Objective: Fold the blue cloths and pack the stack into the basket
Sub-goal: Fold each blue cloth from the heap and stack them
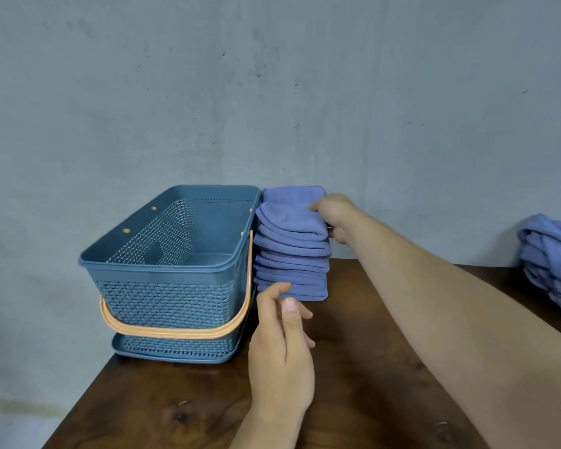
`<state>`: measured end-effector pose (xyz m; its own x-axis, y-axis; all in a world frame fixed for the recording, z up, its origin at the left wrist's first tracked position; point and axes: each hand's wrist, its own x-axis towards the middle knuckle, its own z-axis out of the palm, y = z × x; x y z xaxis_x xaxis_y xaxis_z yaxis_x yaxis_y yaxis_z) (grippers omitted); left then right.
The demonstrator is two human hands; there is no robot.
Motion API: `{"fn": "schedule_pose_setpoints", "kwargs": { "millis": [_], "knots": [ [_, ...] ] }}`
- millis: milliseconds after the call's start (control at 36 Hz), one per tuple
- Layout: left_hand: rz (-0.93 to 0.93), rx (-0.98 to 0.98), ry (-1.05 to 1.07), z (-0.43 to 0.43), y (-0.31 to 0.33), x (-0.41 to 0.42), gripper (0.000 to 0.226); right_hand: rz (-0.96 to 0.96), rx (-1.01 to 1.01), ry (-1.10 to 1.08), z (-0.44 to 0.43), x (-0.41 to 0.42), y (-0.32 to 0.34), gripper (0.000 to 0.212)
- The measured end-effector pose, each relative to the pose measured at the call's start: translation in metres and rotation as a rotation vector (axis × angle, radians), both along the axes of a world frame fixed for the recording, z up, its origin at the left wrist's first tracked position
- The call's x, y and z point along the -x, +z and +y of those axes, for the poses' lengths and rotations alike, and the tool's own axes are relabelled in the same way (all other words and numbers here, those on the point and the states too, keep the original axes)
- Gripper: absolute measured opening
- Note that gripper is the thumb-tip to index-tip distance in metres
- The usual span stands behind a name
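While the right grip (336,217) clamped the top of the folded blue cloth stack (292,254), the left grip (282,345) hung spread at its base; blue basket (162,264) stood just left of both, on worktop (353,384).

Left hand (282,348) and right hand (336,218) bare, forearms (434,303) bare, thumbnail (289,304) short.

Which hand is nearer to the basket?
Left. The left hand is just right of the basket, by its front corner; the right hand grips the stack on the side away from the basket.
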<state>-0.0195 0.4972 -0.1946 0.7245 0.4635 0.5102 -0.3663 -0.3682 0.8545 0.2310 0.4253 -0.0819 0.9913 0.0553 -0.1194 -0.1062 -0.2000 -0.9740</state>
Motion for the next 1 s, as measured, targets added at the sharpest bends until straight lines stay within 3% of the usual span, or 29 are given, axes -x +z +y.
{"fn": "schedule_pose_setpoints", "kwargs": {
  "millis": [83, 194, 306, 361, 417, 472, 500, 583, 667, 694, 806, 1000],
  "knots": [
    [0.018, -0.017, -0.017, -0.001, -0.001, 0.0, 0.033, 0.002, 0.035, -0.024, -0.003, 0.002, 0.006, 0.014],
    [0.033, -0.031, -0.023, -0.001, -0.001, 0.0, 0.031, 0.03, 0.076, 0.043, -0.005, 0.004, 0.011, 0.025],
    [0.045, -0.055, -0.02, -0.001, -0.002, 0.001, 0.026, -0.036, 0.241, 0.045, -0.004, 0.003, 0.013, 0.009],
    [0.054, -0.068, -0.017, -0.001, -0.001, 0.002, 0.025, -0.178, 0.526, 0.01, -0.004, 0.004, 0.015, 0.02],
    [0.067, -0.084, -0.023, -0.001, -0.001, 0.003, 0.025, -0.459, 0.818, -0.043, -0.001, 0.003, 0.018, 0.042],
    [0.073, -0.108, -0.032, -0.002, 0.0, 0.004, 0.025, -0.74, 0.826, 0.072, 0.007, 0.006, 0.023, 0.047],
    [0.077, -0.118, -0.039, -0.003, 0.0, 0.005, 0.026, -0.793, 0.781, 0.194, 0.012, 0.007, 0.025, 0.043],
    [0.099, -0.147, -0.073, -0.004, -0.002, 0.005, 0.028, -0.675, 0.842, 0.502, 0.032, 0.01, 0.026, 0.032],
    [0.117, -0.185, -0.104, -0.004, -0.004, 0.005, 0.025, -0.506, 0.836, 0.624, 0.036, 0.005, 0.018, 0.021],
    [0.123, -0.191, -0.11, -0.004, -0.004, 0.005, 0.027, -0.451, 0.828, 0.652, 0.034, 0.004, 0.014, 0.026],
    [0.137, -0.207, -0.126, -0.003, -0.006, 0.005, 0.033, -0.41, 0.944, 0.667, 0.031, 0.0, 0.004, 0.088],
    [0.146, -0.228, -0.155, -0.005, -0.011, 0.003, 0.026, -0.342, 1.028, 0.681, 0.039, 0.0, 0.0, 0.104]
  ]
}}
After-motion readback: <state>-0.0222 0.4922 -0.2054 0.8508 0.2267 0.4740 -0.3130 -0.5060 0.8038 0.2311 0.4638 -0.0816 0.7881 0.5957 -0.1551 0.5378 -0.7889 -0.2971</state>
